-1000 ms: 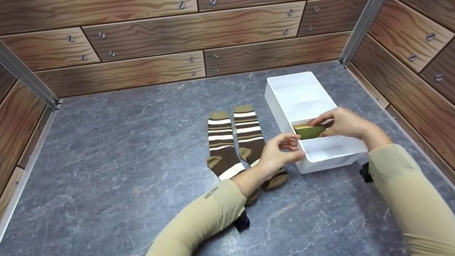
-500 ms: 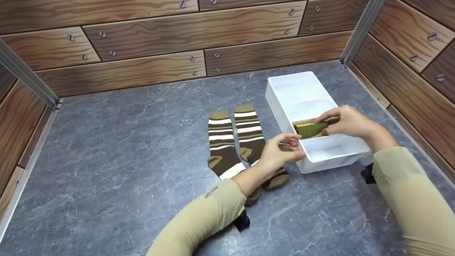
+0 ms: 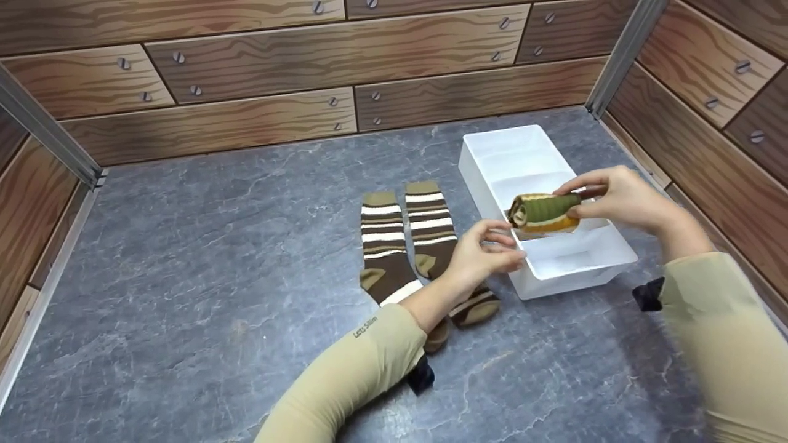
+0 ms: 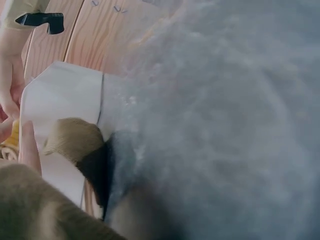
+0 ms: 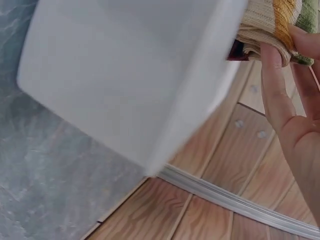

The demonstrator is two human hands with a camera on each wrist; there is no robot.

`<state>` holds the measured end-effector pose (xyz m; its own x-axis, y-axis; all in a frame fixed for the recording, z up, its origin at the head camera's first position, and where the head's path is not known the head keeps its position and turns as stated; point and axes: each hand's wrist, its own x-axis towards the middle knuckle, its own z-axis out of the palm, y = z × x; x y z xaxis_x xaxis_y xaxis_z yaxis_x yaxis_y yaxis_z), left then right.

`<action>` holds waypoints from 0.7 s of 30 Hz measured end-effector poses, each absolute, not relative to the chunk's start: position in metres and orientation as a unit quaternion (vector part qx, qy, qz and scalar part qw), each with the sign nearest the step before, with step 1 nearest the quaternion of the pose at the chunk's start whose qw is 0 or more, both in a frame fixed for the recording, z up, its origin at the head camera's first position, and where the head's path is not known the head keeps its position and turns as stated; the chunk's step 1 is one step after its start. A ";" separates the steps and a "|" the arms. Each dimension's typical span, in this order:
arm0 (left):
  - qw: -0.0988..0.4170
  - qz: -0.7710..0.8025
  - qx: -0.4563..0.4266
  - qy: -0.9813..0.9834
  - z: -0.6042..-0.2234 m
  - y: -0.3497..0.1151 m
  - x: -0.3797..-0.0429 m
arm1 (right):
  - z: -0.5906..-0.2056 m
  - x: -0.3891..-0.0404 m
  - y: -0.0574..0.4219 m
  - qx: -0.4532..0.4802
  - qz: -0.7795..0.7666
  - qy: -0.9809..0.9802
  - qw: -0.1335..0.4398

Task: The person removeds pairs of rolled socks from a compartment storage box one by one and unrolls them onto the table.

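Note:
My right hand (image 3: 622, 200) pinches one end of a rolled-up pair of striped socks (image 3: 548, 209), green, ochre and cream, above the white divided box (image 3: 582, 280). In the right wrist view the roll's folded cream and ochre layers (image 5: 267, 32) show between thumb and fingers. Beside the box's near left wall is my left hand (image 3: 477, 255), its bent fingers spread and their tips at the rim, close to the roll's left end. Two flat striped socks (image 3: 428, 224), (image 3: 381, 237) in brown, olive and white lie left of the box; my left forearm partly covers them.
Grey marbled flooring (image 3: 215, 295) lies under everything. Wood-patterned walls (image 3: 258, 67) with metal corner strips (image 3: 622, 55) close off the back and sides, the right one near the box. White dividers (image 3: 532, 175) split the box into compartments.
My right hand has lifted the sock roll up out of the box's compartment and drawn slightly to the right. The left hand has shifted slightly up; the flat socks have stayed put.

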<state>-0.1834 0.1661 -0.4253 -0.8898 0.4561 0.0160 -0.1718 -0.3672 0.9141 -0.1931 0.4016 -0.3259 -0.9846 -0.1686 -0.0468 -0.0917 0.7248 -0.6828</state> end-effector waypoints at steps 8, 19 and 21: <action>0.133 0.805 0.122 0.564 -0.410 0.145 -0.196 | -0.303 -0.193 0.360 -0.139 -0.388 0.911 0.018; -0.005 0.667 0.185 0.722 -0.394 0.082 -0.214 | -0.286 -0.201 0.296 -0.194 -0.394 0.897 0.035; 0.001 0.672 0.196 0.715 -0.394 0.067 -0.215 | -0.287 -0.205 0.284 -0.197 -0.408 0.890 0.045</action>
<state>-0.2154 0.0673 -0.3938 -0.9231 0.2819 0.2617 0.2787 0.0211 0.9601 -0.2046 0.2844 -0.2873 -0.9182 -0.3875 0.0817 -0.3148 0.5889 -0.7444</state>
